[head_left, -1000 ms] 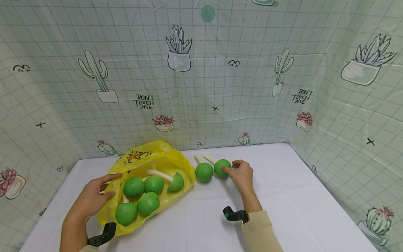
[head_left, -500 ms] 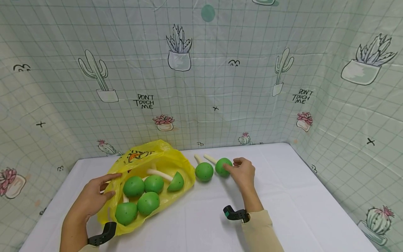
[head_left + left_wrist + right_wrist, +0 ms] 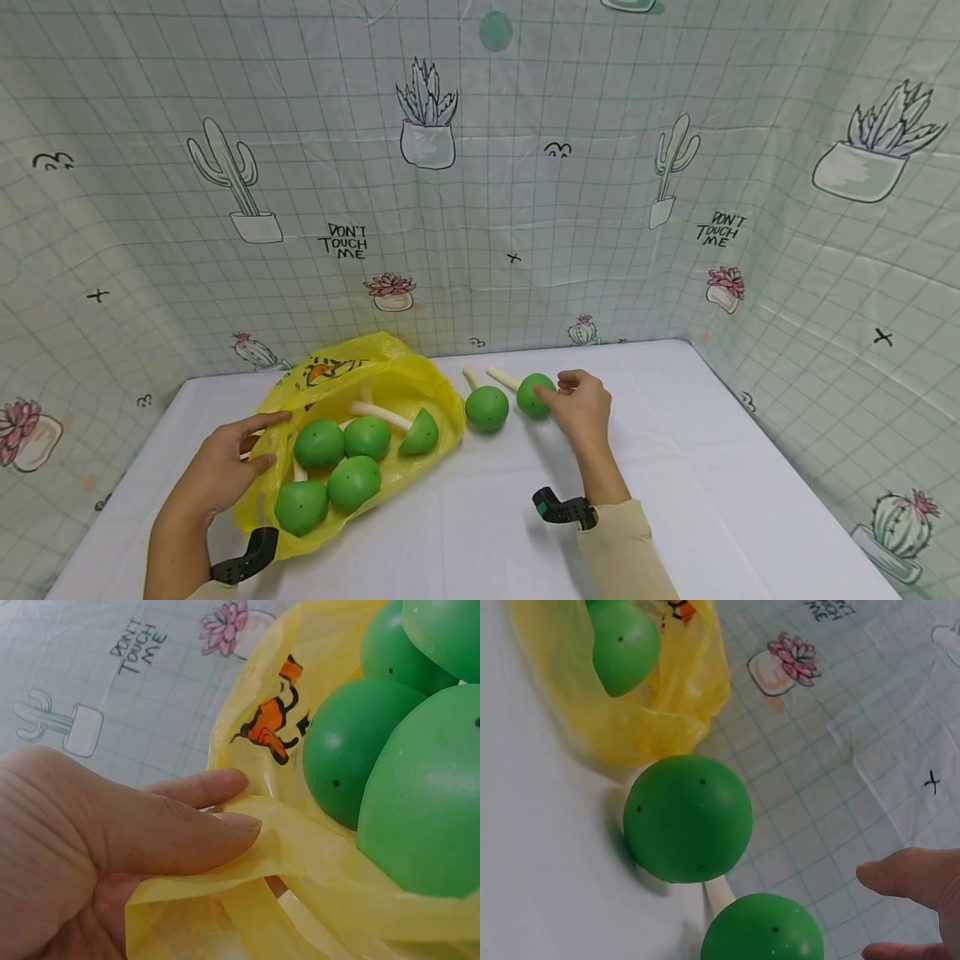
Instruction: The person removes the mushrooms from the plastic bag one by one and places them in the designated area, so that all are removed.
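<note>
From where I stand, the left hand (image 3: 225, 467), lower left of the frame, has a pinching grip on the rim of a thin, crinkly yellow plastic bag (image 3: 247, 915), thumb on one side of the film and finger on the other, presumably to keep its floppy mouth spread. The right hand (image 3: 581, 408), right of centre, is at a smooth, dark-dotted green ball on a pale stick (image 3: 534, 396); its thumb laps over the ball from above, yet the wrist view shows parted fingertips and a gap, so I cannot tell whether that grip holds it. Just left sits a matching green ball with its own stick (image 3: 487, 408), near the bag, both sticks pointing away. Inside the bag, four more green balls (image 3: 354, 483) huddle beside a green wedge shape (image 3: 420, 433). The white cloth-covered desk (image 3: 480, 533) carries everything. Behind, the grid-patterned backdrop (image 3: 525, 208) reads "DON'T TOUCH ME" left and right; the bag's orange-and-black print (image 3: 270, 731) shows no brand I can read.
</note>
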### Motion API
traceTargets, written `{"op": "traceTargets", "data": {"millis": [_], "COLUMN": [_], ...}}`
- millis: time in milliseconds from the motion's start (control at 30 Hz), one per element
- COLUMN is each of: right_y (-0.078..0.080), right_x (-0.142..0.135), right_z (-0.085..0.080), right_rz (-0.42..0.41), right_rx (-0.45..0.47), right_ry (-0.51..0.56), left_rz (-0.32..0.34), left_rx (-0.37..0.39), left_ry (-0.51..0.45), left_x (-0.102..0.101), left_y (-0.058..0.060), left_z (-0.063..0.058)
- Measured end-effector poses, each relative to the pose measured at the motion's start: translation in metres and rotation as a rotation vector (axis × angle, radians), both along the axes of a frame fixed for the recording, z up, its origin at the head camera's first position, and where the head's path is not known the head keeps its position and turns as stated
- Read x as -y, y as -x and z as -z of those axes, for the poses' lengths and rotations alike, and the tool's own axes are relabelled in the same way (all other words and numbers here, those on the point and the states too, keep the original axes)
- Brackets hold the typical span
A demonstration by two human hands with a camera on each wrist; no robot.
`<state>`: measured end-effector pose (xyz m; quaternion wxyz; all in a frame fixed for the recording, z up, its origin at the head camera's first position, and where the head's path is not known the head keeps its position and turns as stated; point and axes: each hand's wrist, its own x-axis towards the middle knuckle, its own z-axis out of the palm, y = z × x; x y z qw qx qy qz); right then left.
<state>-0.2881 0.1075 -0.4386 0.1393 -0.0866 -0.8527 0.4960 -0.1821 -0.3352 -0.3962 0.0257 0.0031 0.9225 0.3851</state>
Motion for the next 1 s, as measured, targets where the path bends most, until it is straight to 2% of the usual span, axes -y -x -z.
{"op": "traceTargets", "data": {"millis": [533, 1000], "right_y": [-0.008, -0.013], "right_x": [0.018, 0.04], "right_z": [-0.013, -0.015], "right_rz": [-0.058, -0.099], "right_rx": [-0.024, -0.081], "right_ry": [0.047, 0.068], "left_rz": [-0.023, -0.016], "left_rx": [0.047, 0.028], "left_ry": [-0.015, 0.003], "left_x": [0.0, 0.0], "left_y": [0.0, 0.0], "left_z": [0.0, -0.001]}}
